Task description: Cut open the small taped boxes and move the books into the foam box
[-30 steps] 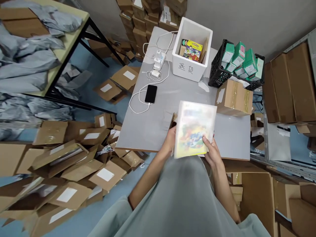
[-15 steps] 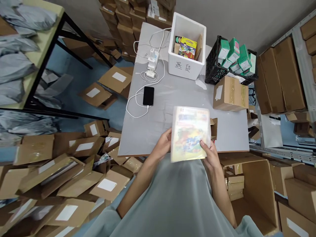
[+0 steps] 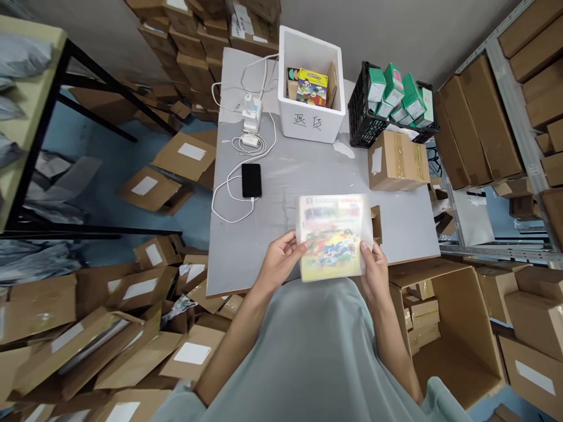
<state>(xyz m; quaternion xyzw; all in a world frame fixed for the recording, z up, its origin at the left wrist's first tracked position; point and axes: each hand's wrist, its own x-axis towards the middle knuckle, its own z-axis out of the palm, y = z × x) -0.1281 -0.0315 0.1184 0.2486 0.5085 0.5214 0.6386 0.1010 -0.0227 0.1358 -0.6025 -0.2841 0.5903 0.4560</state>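
Translucent film wraps a bright, flat packet (image 3: 333, 225)

The packet is held up over the near edge of the worktop (image 3: 285, 167), in front of the person's body. The left hand (image 3: 284, 258) pinches its left side and the right hand (image 3: 375, 264) its lower right side, both thumbs on top. Its print is blurred.

It looks light and fairly thin, probably stiff enough to stay flat but able to bend. The glossy film is likely slippery, and the corners could crease under a hard squeeze. The best hold is on the two opposite side edges, thumbs above and fingers supporting beneath.

Counted: one packet; one phone (image 3: 251, 180); one white foam box (image 3: 311, 124) with one yellow printed box (image 3: 312, 87) among its contents; one black crate (image 3: 361, 124) carrying at least five green boxes (image 3: 412, 97), overlapping too much for a sure total; and one taped carton (image 3: 398, 164) in front of that crate. The cartons on the floor (image 3: 103, 138) lie too jumbled to count.
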